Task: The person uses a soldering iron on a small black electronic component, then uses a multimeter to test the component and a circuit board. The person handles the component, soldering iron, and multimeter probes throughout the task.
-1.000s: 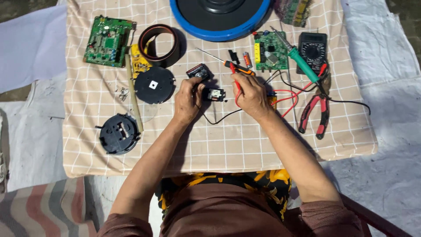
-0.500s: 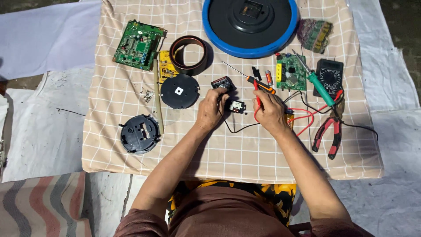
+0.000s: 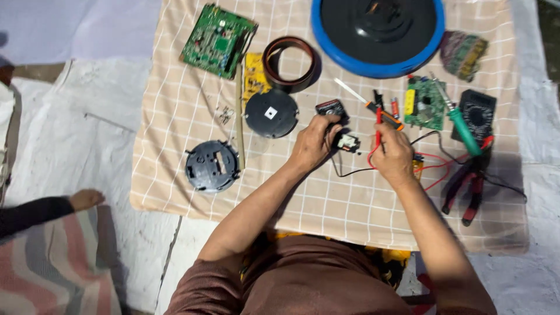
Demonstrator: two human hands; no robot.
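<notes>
A: What are the hands doing?

B: The left hand point(image 3: 312, 143) is closed around a small black part point(image 3: 348, 142) with a white patch, pressing it to the checked cloth point(image 3: 175, 128). The right hand point(image 3: 392, 153) pinches a red probe point(image 3: 378, 123), tip up, just beside that part.

A: So the part sits between them?

B: Yes, near the cloth's middle, with red and black leads point(image 3: 434, 169) trailing right.

A: And around them?

B: A black round disc point(image 3: 271, 112) left of the hands, a brown ring point(image 3: 290, 63) above it, a green circuit board point(image 3: 217, 41) beyond. Right: red pliers point(image 3: 466, 186), a dark meter point(image 3: 477, 115). A blue-rimmed round base point(image 3: 378, 34) at the top.
</notes>
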